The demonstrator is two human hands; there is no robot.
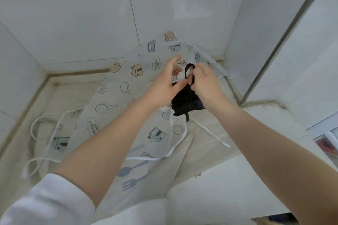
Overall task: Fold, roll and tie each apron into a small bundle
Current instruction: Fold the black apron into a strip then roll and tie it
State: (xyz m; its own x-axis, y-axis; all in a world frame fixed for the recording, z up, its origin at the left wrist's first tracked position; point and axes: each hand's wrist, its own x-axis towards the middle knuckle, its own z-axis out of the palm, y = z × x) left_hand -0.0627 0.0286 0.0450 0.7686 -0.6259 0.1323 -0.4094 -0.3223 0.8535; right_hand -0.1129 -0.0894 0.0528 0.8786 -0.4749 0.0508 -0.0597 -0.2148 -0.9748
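Note:
A small black apron bundle sits between my two hands above the counter. Its black strap forms a loop that rises above my right hand, which pinches the strap at the loop's base. My left hand is beside the bundle with fingers spread and relaxed, its thumb touching the strap near my right fingers. A loose strap end hangs below the bundle. Underneath lies a white printed apron spread flat, with houses, pans and forks on it.
The white apron's ties trail to the right and its neck loop lies at the left on a beige counter. Tiled walls close the back and left. A white panel stands at the right.

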